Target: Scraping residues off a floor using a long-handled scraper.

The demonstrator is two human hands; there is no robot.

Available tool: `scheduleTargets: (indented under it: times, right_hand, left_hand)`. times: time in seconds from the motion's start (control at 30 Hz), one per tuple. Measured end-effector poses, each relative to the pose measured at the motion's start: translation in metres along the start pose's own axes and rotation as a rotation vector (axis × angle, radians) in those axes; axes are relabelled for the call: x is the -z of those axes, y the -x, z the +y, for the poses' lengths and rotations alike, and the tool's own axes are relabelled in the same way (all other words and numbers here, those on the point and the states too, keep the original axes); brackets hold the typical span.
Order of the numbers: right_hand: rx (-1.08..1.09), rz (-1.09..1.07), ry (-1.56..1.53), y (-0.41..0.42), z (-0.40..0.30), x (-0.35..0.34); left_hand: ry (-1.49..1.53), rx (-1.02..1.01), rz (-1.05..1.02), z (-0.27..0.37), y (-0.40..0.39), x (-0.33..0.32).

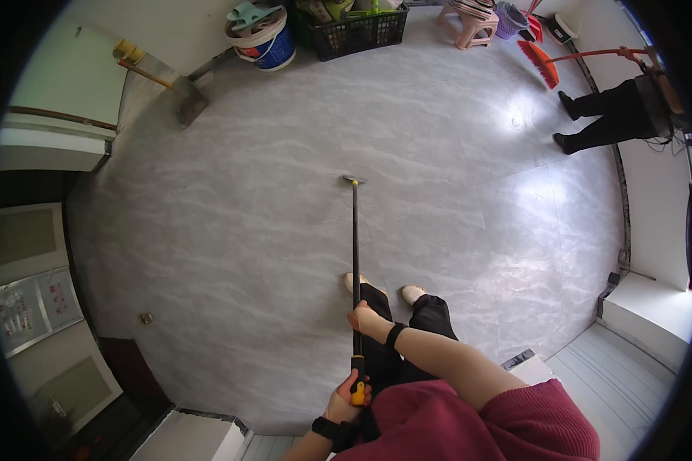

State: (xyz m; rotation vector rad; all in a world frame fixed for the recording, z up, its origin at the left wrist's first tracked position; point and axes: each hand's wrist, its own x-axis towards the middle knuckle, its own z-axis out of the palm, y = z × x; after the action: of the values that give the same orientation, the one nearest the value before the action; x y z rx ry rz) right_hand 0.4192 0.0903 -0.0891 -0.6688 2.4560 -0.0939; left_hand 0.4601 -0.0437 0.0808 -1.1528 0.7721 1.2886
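Observation:
With my left hand (345,395) I grip the black-and-yellow end handle of a long-handled scraper (356,248). My right hand (368,320) is wrapped around its dark pole a little farther up. The pole runs straight away from me, past my light shoe. Its flat, narrow head (354,179) rests on the grey marbled floor (254,230), near the middle of the view. Black bands circle both my wrists.
At right, another person (617,109) in dark trousers holds a red broom (539,63). A shovel (187,101) leans at the left wall. Along the far wall stand a bucket (274,49), a black crate (360,34) and a pink stool (473,29). A small object (146,318) lies at left.

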Motion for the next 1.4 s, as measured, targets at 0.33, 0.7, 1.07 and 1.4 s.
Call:
scheduleTargets:
  times: [0.33,0.7,1.07,1.4]
  right_hand:
    - [-0.084,-0.008,0.025,-0.039,-0.032,-0.037]
    - [-0.884,-0.172,-1.569,-0.065,-0.027,0.042]
    - [-0.766,-0.079,-1.602,-0.068,0.007,0.068]
    - [-1.050,0.278,-2.791,-0.082,0.002,0.075]
  left_hand:
    - [-0.062,0.001,0.107,0.030,0.014,0.012]
    - [-0.206,0.009,0.100,0.086,0.033,0.048]
    - [-0.247,-0.034,0.098,0.107,0.032,0.037]
    - [-1.658,-1.072,0.594,0.110,0.094,0.040]
